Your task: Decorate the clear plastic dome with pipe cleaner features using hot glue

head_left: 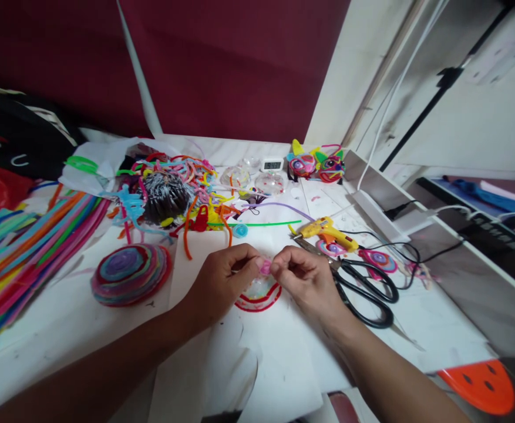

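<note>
My left hand point(224, 279) and my right hand point(303, 279) meet over the white table, both pinching a small pink coiled piece point(265, 268) between their fingertips. Just below the hands lies a clear dome ringed with red and pink pipe cleaner point(257, 298). A round multicoloured pipe-cleaner spiral disc point(130, 273) rests to the left of my left hand. Black-handled scissors point(367, 291) lie right beside my right hand, and a yellow glue gun point(330, 231) sits just beyond it.
A tangled heap of coloured pipe cleaners point(173, 188) and straight bundles point(28, 247) fill the left. Clear domes point(271, 183), a small digital clock point(272, 165) and two finished colourful figures point(316, 164) stand at the back. White power strip point(374, 214) and cables run along the right. An orange stool point(481, 385) shows bottom right.
</note>
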`<action>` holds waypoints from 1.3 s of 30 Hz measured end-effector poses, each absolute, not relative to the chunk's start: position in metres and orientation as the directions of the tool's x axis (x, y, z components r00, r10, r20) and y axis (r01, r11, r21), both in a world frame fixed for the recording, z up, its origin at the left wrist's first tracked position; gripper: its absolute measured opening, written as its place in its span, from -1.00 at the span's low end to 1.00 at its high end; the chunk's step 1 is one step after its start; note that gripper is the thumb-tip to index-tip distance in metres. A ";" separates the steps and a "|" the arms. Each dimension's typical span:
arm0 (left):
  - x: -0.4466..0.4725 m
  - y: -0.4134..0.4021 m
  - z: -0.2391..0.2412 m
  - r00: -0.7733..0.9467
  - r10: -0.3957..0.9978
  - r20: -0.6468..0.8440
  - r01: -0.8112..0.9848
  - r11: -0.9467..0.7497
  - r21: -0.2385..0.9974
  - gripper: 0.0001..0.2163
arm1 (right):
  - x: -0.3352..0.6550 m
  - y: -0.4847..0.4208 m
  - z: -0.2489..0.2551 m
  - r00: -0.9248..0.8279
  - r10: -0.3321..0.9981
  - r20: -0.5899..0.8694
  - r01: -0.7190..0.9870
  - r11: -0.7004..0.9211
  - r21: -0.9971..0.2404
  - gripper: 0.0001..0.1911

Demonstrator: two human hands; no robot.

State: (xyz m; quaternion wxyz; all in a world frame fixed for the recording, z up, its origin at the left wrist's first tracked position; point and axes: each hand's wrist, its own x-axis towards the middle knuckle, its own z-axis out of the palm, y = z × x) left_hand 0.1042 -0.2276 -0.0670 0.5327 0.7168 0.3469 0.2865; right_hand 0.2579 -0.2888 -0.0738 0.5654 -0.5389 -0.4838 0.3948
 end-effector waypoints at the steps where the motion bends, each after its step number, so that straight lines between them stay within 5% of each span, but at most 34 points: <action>1: 0.105 -0.227 -0.068 0.597 0.801 0.039 0.182 -0.182 0.966 -0.79 | 0.257 -0.289 -0.074 0.228 0.966 0.120 0.065 0.108 -0.992 -0.89; 7: 0.111 -0.230 -0.066 0.616 0.787 0.029 0.138 -0.145 0.980 -0.79 | 0.258 -0.286 -0.074 0.317 0.939 0.133 -0.005 0.142 -0.990 -0.88; 23: 0.125 -0.217 -0.048 0.675 0.711 0.199 0.203 -0.438 0.876 -0.87 | 0.263 -0.284 -0.074 0.409 0.910 0.071 -0.144 0.141 -0.979 -0.85; 30: 0.125 -0.215 -0.057 0.609 0.558 0.564 0.213 -0.799 0.562 -0.84 | 0.266 -0.281 -0.079 0.408 0.912 0.048 -0.200 0.140 -0.970 -0.91; 39: 0.122 -0.208 -0.062 0.599 0.412 0.687 0.183 -0.905 0.384 -0.87 | 0.267 -0.282 -0.082 0.309 0.949 0.065 -0.240 0.144 -0.960 -0.85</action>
